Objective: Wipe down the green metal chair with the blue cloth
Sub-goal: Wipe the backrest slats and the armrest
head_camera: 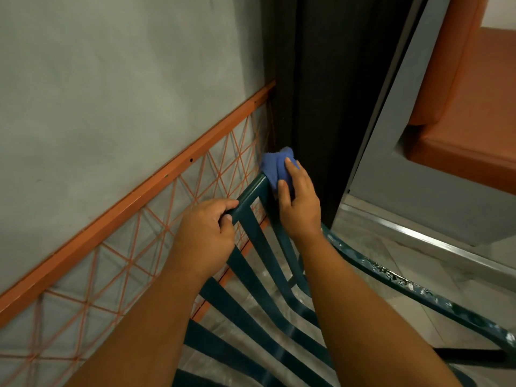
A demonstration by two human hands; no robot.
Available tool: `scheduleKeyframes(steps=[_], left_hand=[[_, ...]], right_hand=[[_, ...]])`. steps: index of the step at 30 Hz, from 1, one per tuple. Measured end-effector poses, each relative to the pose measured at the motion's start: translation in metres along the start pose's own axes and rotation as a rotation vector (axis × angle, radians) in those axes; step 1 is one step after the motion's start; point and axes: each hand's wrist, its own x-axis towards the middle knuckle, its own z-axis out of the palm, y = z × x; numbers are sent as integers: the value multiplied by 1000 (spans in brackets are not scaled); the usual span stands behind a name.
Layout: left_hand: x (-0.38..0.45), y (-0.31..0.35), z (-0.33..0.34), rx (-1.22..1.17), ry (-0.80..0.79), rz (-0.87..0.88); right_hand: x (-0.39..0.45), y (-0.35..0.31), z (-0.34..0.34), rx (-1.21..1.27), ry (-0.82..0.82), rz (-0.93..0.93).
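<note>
Left hand (205,229) grips the green chair (252,238) top rail, likely steadying it (it's tilted). Right hand (297,202) clutches the blue cloth (275,166) round the rail's corner, wiping

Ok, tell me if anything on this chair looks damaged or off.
The green metal chair has chipped, flaking paint along its right side rail, with pale patches showing through. The slats look intact. The right hand presses the blue cloth on the top corner, and the left hand grips the top bar.
</note>
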Motion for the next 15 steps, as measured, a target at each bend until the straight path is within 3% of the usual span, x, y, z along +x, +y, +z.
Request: scheduleKeyframes(steps=[4,10,15], left_hand=[[-1,2,2,36,-10,10],[-1,2,3,53,2,16],[-1,1,3,61,2,22]], right_hand=[[6,3,-1,-35,28,344],[-26,11,12,-47,106,130],[3,16,3,-186,85,452]])
